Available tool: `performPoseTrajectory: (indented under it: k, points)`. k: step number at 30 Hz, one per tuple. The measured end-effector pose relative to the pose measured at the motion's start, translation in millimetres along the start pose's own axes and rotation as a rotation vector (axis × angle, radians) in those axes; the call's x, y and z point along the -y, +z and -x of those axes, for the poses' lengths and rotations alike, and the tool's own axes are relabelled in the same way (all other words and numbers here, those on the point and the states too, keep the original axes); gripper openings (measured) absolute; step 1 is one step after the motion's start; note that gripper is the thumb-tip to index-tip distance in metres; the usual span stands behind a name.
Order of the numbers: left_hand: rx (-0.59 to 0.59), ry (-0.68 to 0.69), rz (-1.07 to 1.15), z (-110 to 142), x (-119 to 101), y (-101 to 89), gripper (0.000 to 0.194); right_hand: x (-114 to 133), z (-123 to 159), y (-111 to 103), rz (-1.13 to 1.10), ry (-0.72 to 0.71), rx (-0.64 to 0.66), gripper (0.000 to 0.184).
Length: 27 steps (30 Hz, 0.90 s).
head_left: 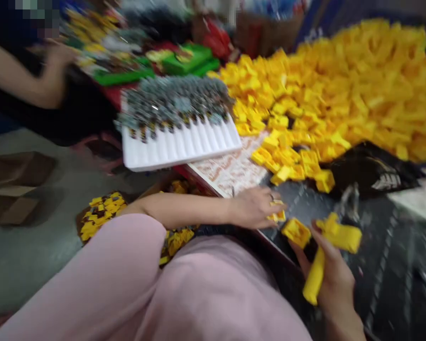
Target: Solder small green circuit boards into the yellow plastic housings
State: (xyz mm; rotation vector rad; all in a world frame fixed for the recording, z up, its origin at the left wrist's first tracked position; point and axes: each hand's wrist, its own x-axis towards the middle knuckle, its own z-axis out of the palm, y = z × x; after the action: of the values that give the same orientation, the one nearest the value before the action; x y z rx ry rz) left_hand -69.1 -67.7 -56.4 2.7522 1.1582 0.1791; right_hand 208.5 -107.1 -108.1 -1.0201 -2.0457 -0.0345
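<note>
My left hand is at the table edge, fingers closed on a small yellow plastic piece, partly hidden by them. My right hand, lower right, grips a small square yellow plastic cup by its lower side, hollow facing up. A yellow T-shaped plastic thing with a rounded handle also lies in the right hand, its handle pointing down across the palm. Blur hides its exact kind. The two hands are close together but apart.
A large heap of yellow plastic pieces covers the table's far right. Beside it a white ribbed tray holds rows of grey parts. A black plastic bag lies at right. A box of yellow pieces stands below. Another person's arm is upper left.
</note>
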Motion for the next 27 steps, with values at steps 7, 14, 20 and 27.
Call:
performPoseTrajectory:
  k: [7,14,20,27]
  points:
    - [-0.167,0.061,0.186,16.8,26.5,4.9,0.070,10.0,-6.1,-7.8,-0.018,0.014,0.137,0.073]
    - [-0.160,-0.064,0.073,14.7,11.8,0.0,0.062,16.0,-12.0,-10.6,-0.001,-0.008,0.134,0.070]
    - [-0.091,-0.160,-0.157,5.4,4.9,-8.6,0.061,16.1,-9.4,-11.4,-0.011,0.021,0.163,0.070]
    - [-0.070,-0.121,-0.096,3.1,8.2,-13.5,0.060,19.9,-10.5,-16.0,-0.051,0.013,0.160,0.067]
